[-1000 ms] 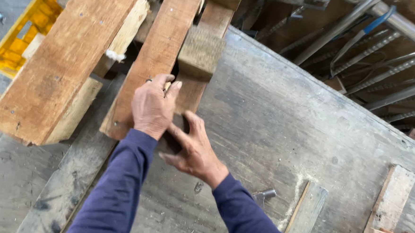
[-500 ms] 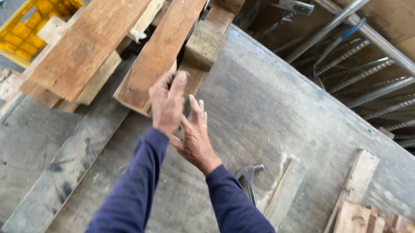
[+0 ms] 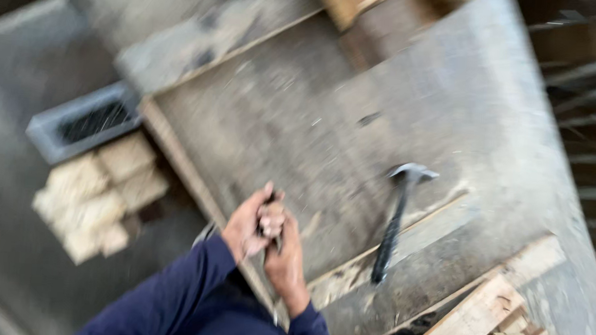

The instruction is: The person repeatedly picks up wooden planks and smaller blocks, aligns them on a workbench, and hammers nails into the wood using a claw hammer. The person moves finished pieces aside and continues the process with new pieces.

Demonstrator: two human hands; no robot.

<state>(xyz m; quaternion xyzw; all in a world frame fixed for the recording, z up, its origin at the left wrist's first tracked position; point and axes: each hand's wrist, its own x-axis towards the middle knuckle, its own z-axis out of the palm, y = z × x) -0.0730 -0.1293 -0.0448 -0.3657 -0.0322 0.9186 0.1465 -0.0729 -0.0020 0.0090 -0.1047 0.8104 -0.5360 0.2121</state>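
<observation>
The picture is motion-blurred. My left hand (image 3: 246, 224) and my right hand (image 3: 286, 255) are pressed together at the near edge of a grey workbench (image 3: 328, 115). Their fingers curl around a small dark object (image 3: 270, 201), too blurred to identify. Both arms wear dark blue sleeves. A hammer (image 3: 393, 223) with a dark handle lies on the bench to the right of my hands, its head pointing away from me.
Pale wood blocks (image 3: 99, 191) are stacked on the floor to the left, beside a grey rectangular tray (image 3: 83, 119). Cut wood pieces (image 3: 484, 320) lie at the bench's lower right. A plank end (image 3: 351, 0) shows at the top.
My view has swung away from the stacked planks toward the near bench edge. Both hands have pulled back from the planks and closed together around something small.
</observation>
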